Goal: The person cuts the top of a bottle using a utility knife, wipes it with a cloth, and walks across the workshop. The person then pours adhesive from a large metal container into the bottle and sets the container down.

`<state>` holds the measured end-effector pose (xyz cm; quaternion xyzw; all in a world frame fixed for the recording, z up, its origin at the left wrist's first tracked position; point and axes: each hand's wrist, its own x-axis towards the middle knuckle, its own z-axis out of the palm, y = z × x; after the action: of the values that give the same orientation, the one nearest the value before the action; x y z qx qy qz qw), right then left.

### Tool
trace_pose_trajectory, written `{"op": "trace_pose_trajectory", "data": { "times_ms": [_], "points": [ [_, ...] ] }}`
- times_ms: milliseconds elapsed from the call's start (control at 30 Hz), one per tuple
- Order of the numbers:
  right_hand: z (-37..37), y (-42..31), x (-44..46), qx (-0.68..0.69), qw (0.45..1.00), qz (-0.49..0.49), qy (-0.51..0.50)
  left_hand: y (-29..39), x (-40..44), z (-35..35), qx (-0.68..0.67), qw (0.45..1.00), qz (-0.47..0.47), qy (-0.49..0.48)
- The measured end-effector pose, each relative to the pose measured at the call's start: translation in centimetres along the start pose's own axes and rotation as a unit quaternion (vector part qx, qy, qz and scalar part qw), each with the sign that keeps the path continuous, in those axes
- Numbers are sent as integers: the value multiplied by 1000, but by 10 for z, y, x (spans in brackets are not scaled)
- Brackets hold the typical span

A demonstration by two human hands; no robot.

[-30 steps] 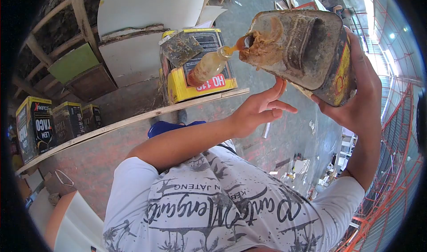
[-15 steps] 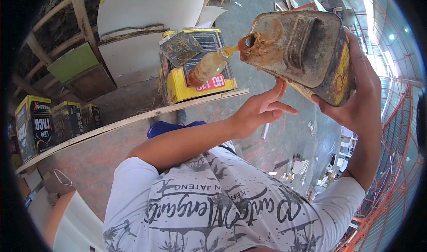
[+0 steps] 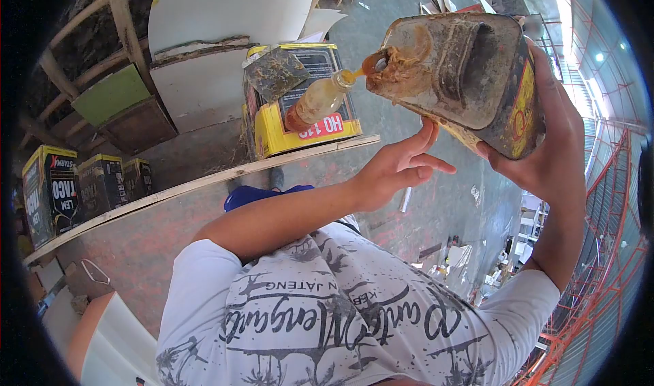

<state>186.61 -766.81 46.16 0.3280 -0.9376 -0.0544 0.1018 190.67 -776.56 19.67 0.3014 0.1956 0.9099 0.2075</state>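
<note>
A dirty, rust-stained metal can (image 3: 443, 66) is tilted on its side, with my right hand (image 3: 555, 137) closed around its bottom end. My left hand (image 3: 402, 166) is open beneath the can, fingers apart, a fingertip against its lower edge. Amber liquid (image 3: 359, 74) runs from the can's crusted spout into the neck of a clear bottle (image 3: 317, 100). Reddish-amber liquid shows low in the bottle. The bottle stands on a yellow-and-black can (image 3: 278, 130), beside a stained flat plate (image 3: 276, 74). Neither hand touches the bottle.
A wooden plank edge (image 3: 204, 180) runs in front of me. Several black-and-yellow glue cans (image 3: 51, 195) stand along it at left. White boards (image 3: 228, 11) lean behind. Scattered scraps (image 3: 460, 256) lie on the concrete floor at right, near a red metal frame (image 3: 599, 263).
The tilted can has shifted very slightly upward, and liquid still runs into the bottle. Both hands keep nearly the same places.
</note>
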Motion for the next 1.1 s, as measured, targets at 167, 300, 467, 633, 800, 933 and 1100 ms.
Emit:
{"op": "trace_pose_trajectory", "data": {
  "times_ms": [167, 300, 467, 633, 800, 933, 1100],
  "points": [
    [1, 2, 1, -4, 1000, -1, -6, 2, 0, 1, 4, 1000, 1, 3],
    [1, 3, 1, 1, 1000, -5, -5, 0, 3, 0, 3, 1000, 12, 0],
    [2, 4, 2, 7, 1000, -7, 0, -3, 3, 0, -5, 1000, 21, 0],
    [1, 3, 1, 8, 1000, 0, 1, -5, 2, 1, 0, 1000, 26, 16],
    [-1, 3, 2, 0, 1000, 0, -5, 0, 3, 0, 2, 1000, 16, -1],
    [0, 4, 2, 5, 1000, -6, -2, 3, 3, 2, -5, 1000, 13, 3],
    [-1, 4, 0, 3, 1000, 1, -2, 5, 3, 3, -5, 1000, 4, 7]
  ]
}}
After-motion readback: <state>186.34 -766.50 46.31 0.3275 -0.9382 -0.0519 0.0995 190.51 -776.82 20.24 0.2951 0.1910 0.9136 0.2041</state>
